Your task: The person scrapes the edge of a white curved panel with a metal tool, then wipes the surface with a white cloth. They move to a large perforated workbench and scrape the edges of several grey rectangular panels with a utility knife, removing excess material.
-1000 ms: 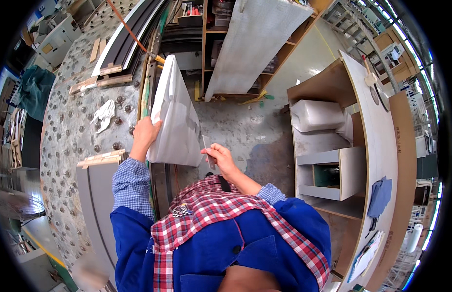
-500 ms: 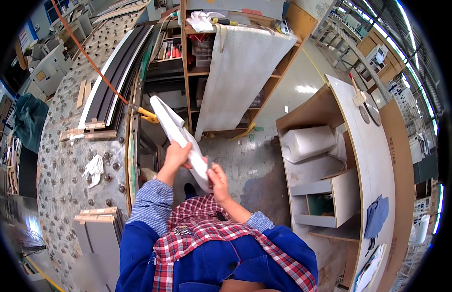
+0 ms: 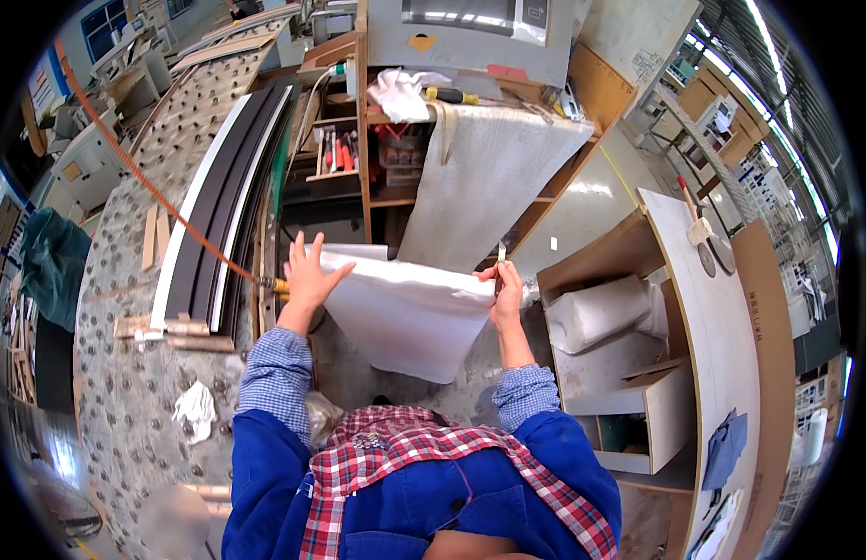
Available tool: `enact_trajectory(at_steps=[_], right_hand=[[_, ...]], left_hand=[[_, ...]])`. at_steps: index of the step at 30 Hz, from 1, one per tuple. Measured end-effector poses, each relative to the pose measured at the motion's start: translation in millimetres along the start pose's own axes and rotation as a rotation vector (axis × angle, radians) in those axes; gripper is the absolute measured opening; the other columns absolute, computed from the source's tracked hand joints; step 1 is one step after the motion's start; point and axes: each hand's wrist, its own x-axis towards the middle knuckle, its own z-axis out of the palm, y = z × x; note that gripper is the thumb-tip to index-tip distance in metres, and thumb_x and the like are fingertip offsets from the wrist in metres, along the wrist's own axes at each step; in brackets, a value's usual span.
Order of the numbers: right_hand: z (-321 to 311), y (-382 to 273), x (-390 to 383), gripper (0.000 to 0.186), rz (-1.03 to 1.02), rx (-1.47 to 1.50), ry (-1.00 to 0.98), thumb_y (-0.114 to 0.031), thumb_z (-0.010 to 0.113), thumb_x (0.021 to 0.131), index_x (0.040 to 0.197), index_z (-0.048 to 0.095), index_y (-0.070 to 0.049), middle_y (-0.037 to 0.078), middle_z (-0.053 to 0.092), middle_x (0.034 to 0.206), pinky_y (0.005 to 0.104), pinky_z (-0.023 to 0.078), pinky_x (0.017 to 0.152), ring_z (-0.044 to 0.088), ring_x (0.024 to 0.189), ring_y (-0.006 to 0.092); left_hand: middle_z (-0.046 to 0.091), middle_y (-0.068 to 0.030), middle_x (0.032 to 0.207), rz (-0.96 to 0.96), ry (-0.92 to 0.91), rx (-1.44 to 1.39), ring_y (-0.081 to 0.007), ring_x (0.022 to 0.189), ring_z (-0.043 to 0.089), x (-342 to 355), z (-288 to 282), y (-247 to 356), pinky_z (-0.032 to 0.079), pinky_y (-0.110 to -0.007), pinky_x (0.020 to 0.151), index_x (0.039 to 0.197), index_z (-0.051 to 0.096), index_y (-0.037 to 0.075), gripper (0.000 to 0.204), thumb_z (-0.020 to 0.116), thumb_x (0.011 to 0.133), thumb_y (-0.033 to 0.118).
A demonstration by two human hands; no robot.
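Note:
A wide white sheet point(image 3: 410, 317), soft like packing foam, hangs in folds in front of me. At its upper left corner is my left hand point(image 3: 310, 280), fingers spread and thumb stretched along the top edge. My right hand point(image 3: 505, 287) is closed at the upper right corner, pinching a small slim tool point(image 3: 502, 252) whose pale tip points up. The tool's kind is too small to make out. Whether the right fingers also grip the sheet I cannot tell. Just left of my left hand, the yellow end of an air gun point(image 3: 281, 286) hangs on an orange hose point(image 3: 172, 210).
On my left stands a ball-studded table point(image 3: 125, 373) with long dark and white strips point(image 3: 209, 205) and a white rag point(image 3: 195, 411). Ahead is a wooden shelf unit point(image 3: 363, 140) draped in grey-white sheeting point(image 3: 494, 177). A cabinet point(image 3: 722, 345) holding a white roll point(image 3: 601, 313) stands right.
The white sheet, earlier narrow and folded between both hands, now spreads wide. My hands have moved apart; the left has opened its fingers. My view has tilted up slightly.

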Motion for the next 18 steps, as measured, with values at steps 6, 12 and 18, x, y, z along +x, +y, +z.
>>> enact_trajectory(at_steps=[6, 12, 18], right_hand=[[-45.8, -7.8, 67.2, 0.019, 0.109, 0.009, 0.039, -0.017, 0.044, 0.093, 0.077, 0.049, -0.007, 0.009, 0.06, 0.068, 0.0339, 0.051, 0.066, 0.06, 0.061, 0.0199], [-102.0, -12.7, 130.2, 0.017, 0.106, 0.011, 0.158, -0.022, 0.048, 0.09, 0.081, 0.053, -0.009, 0.006, 0.057, 0.064, 0.0267, 0.046, 0.056, 0.055, 0.057, 0.0157], [-142.6, -27.8, 184.4, 0.016, 0.165, 0.102, 0.167, -0.024, 0.052, 0.088, 0.082, 0.054, -0.01, 0.003, 0.053, 0.062, 0.0236, 0.036, 0.05, 0.046, 0.052, 0.0118]], left_hand=[[0.052, -0.0093, 0.102, 0.404, -0.264, 0.07, -0.0311, 0.1, 0.049, 16.1, 25.7, -17.4, 0.048, -0.042, 0.077, 0.103, 0.06, 0.011, 0.067, 0.085, 0.047, 0.04], [0.059, -0.0071, 0.077, 0.47, -0.214, 0.022, -0.0285, 0.078, 0.056, -10.5, 50.1, 47.5, 0.05, -0.039, 0.065, 0.081, 0.061, 0.009, 0.049, 0.083, 0.048, 0.038], [0.061, -0.0055, 0.078, 0.443, -0.159, 0.086, -0.0254, 0.079, 0.056, 48.1, 76.1, 98.9, 0.044, -0.038, 0.065, 0.079, 0.061, 0.009, 0.047, 0.083, 0.048, 0.037]])
